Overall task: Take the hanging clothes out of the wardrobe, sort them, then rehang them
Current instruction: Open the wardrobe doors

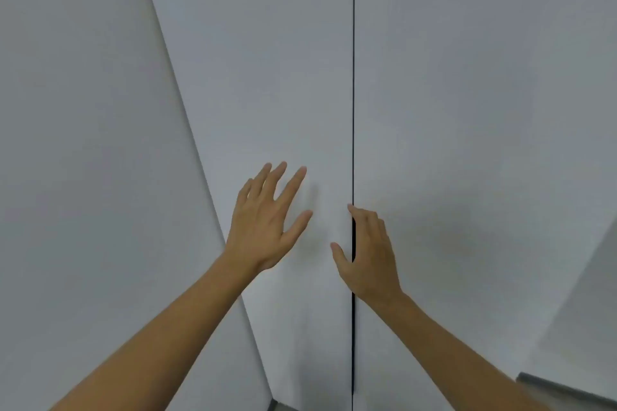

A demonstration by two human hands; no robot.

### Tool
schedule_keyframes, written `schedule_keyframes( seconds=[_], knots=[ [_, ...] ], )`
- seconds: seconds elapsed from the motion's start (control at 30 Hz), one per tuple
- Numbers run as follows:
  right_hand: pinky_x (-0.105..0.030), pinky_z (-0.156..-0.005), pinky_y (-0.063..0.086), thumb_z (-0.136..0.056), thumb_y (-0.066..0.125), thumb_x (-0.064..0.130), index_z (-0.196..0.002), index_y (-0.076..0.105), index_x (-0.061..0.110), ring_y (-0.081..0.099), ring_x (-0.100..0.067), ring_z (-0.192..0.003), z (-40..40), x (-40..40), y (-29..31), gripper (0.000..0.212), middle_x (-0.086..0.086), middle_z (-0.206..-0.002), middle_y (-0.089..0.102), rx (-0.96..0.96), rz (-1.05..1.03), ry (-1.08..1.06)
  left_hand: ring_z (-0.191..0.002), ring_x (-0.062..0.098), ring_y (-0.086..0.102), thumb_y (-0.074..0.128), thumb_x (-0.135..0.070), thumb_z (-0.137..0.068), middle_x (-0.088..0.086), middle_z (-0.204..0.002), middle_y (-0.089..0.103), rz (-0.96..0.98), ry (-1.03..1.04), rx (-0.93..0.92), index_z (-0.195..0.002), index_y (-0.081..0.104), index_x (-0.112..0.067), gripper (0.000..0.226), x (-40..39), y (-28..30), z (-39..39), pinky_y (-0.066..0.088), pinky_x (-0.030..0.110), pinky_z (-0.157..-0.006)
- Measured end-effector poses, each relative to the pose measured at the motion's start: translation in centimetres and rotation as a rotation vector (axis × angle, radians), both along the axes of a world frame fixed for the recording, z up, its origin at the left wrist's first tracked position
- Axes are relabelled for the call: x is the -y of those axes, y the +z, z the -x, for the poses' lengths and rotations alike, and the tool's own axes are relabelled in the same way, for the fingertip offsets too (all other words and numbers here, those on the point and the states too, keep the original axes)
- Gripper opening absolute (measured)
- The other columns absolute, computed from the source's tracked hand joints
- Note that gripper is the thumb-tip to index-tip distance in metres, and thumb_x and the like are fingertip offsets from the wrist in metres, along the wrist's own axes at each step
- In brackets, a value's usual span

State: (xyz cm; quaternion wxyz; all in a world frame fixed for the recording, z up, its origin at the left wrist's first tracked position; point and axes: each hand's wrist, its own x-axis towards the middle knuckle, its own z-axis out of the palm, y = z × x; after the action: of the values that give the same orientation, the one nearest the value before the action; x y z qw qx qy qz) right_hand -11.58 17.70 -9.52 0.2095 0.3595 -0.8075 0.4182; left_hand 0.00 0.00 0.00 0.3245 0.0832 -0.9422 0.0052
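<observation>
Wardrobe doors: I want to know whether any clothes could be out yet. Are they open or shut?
Shut. The doors meet at a thin dark seam; no clothes show. The right hand's fingers curl at the seam.

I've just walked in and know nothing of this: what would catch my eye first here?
Two bare hands against closed white wardrobe doors. The right hand curls its fingertips into the dark seam between the doors, low in the middle. The left hand is spread open over the left door beside it. No clothes show.
</observation>
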Motion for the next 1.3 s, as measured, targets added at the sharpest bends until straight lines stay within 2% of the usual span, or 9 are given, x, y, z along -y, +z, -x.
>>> schedule_keyframes(
  seconds=[0.17, 0.33, 0.53, 0.63, 0.73, 0.83, 0.93, 1.13, 1.3],
  knots=[
    [-0.030, -0.099, 0.046, -0.089, 0.070, 0.032, -0.153, 0.038, 0.019, 0.046, -0.016, -0.124, -0.4, 1.7, -0.5, 0.072, 0.005, -0.142, 0.045, 0.070, -0.010, -0.139, -0.162, 0.025, 0.004, 0.032, -0.060, -0.106, 0.003, -0.175, 0.014, 0.115, -0.197, -0.070, -0.167, 0.016, -0.031, 0.069, 1.3, 1.9, 6.8, 0.016, 0.053, -0.129],
    [-0.032, -0.089, 0.055, -0.090, 0.071, 0.020, -0.144, 0.041, 0.020, 0.053, -0.011, -0.113, -0.5, 4.0, -0.1, 0.061, 0.011, -0.129, 0.043, 0.232, 0.041, -0.279, -0.161, 0.028, 0.011, 0.040, -0.052, -0.107, 0.005, -0.174, 0.017, 0.155, -0.380, -0.182, -0.167, 0.021, -0.024, 0.069, 1.9, 4.1, 11.6, 0.020, 0.052, -0.128],
    [-0.031, -0.080, 0.052, -0.094, 0.064, 0.020, -0.128, 0.046, 0.022, 0.058, -0.010, -0.092, -1.2, 6.3, 1.5, 0.039, 0.008, -0.118, 0.050, 0.408, 0.089, -0.414, -0.160, 0.031, 0.013, 0.044, -0.047, -0.106, 0.005, -0.174, 0.014, 0.162, -0.506, -0.272, -0.167, 0.021, -0.020, 0.070, 2.9, 4.0, 13.6, 0.015, 0.052, -0.129],
    [-0.036, -0.079, 0.055, -0.093, 0.063, 0.021, -0.122, 0.047, 0.022, 0.059, -0.012, -0.089, -1.4, 6.9, 1.9, 0.033, 0.006, -0.114, 0.051, 0.436, 0.094, -0.470, -0.162, 0.029, 0.007, 0.045, -0.046, -0.107, 0.006, -0.175, 0.011, 0.140, -0.562, -0.279, -0.167, 0.018, -0.016, 0.072, 2.8, 4.3, 13.9, 0.012, 0.052, -0.130],
    [-0.033, -0.082, 0.053, -0.094, 0.063, 0.024, -0.123, 0.048, 0.023, 0.061, -0.013, -0.094, -1.9, 6.6, 2.2, 0.034, 0.005, -0.116, 0.055, 0.458, 0.090, -0.473, -0.162, 0.026, 0.004, 0.044, -0.045, -0.108, 0.005, -0.175, 0.009, 0.110, -0.644, -0.283, -0.167, 0.015, -0.014, 0.073, 2.0, 5.3, 13.9, 0.010, 0.050, -0.130],
    [-0.032, -0.089, 0.052, -0.095, 0.065, 0.029, -0.128, 0.047, 0.025, 0.060, -0.013, -0.101, -2.8, 5.6, 1.9, 0.038, 0.007, -0.119, 0.057, 0.453, 0.051, -0.451, -0.162, 0.024, 0.002, 0.045, -0.043, -0.108, 0.006, -0.176, 0.006, 0.074, -0.710, -0.297, -0.167, 0.012, -0.011, 0.075, 0.8, 6.7, 13.3, 0.011, 0.049, -0.131],
    [-0.036, -0.089, 0.054, -0.096, 0.064, 0.034, -0.125, 0.048, 0.027, 0.060, -0.011, -0.097, -4.4, 4.1, 1.5, 0.034, 0.009, -0.112, 0.058, 0.403, 0.010, -0.445, -0.162, 0.024, 0.002, 0.052, -0.039, -0.107, 0.007, -0.175, 0.005, 0.040, -0.785, -0.318, -0.167, 0.012, -0.008, 0.078, 0.0, 7.3, 11.9, 0.015, 0.049, -0.130],
    [-0.036, -0.075, 0.055, -0.099, 0.063, 0.039, -0.110, 0.048, 0.027, 0.059, -0.012, -0.080, -9.2, 0.3, 0.3, 0.022, 0.010, -0.092, 0.057, 0.244, -0.024, -0.466, -0.162, 0.025, 0.006, 0.058, -0.035, -0.105, 0.010, -0.175, 0.007, 0.063, -0.863, -0.360, -0.166, 0.016, -0.006, 0.080, -2.4, 6.9, 7.2, 0.020, 0.053, -0.128],
    [-0.034, -0.062, 0.053, -0.101, 0.062, 0.049, -0.103, 0.046, 0.024, 0.056, -0.012, -0.066, -13.8, -3.2, 0.4, 0.029, 0.009, -0.081, 0.055, 0.185, -0.062, -0.511, -0.162, 0.027, 0.007, 0.059, -0.035, -0.104, 0.013, -0.174, 0.007, 0.069, -0.877, -0.382, -0.165, 0.016, -0.002, 0.081, -6.3, 6.7, 2.5, 0.024, 0.055, -0.126]
  ],
)
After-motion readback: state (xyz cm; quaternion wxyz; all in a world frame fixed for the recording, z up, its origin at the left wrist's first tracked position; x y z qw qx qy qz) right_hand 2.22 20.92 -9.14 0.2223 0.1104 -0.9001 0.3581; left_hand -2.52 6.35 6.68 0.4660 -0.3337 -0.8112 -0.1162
